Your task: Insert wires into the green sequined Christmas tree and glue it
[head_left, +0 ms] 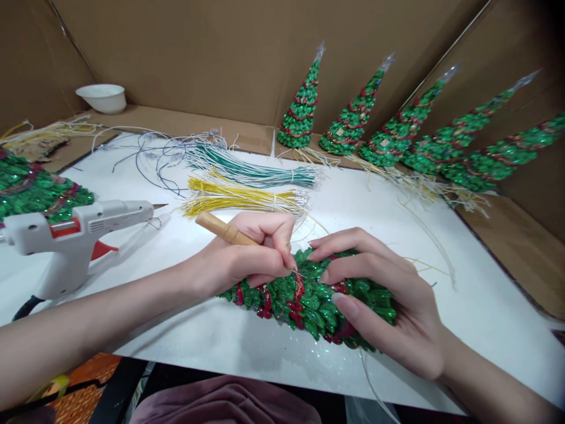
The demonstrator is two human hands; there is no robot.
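A green glittery Christmas tree (282,294) with red garlands lies on its side on the white board. My left hand (260,244) is closed around the wooden handle of an awl (227,229). Its thin metal tip shows between my fingertips and the right hand, at the tree's surface by a red garland. Curved over the wide part of the tree, my right hand (392,294) grips it, thumb on the near side and fingers on the far side. A pale wire (368,377) hangs from the tree's near side over the board's edge.
A white glue gun (66,235) stands at the left, beside another tree (26,185). Behind my hands lie yellow wires (238,197) and green wires (260,165), bundled. Several upright trees (300,112) line the back right. A white bowl (103,99) sits at back left; cardboard walls surround the board.
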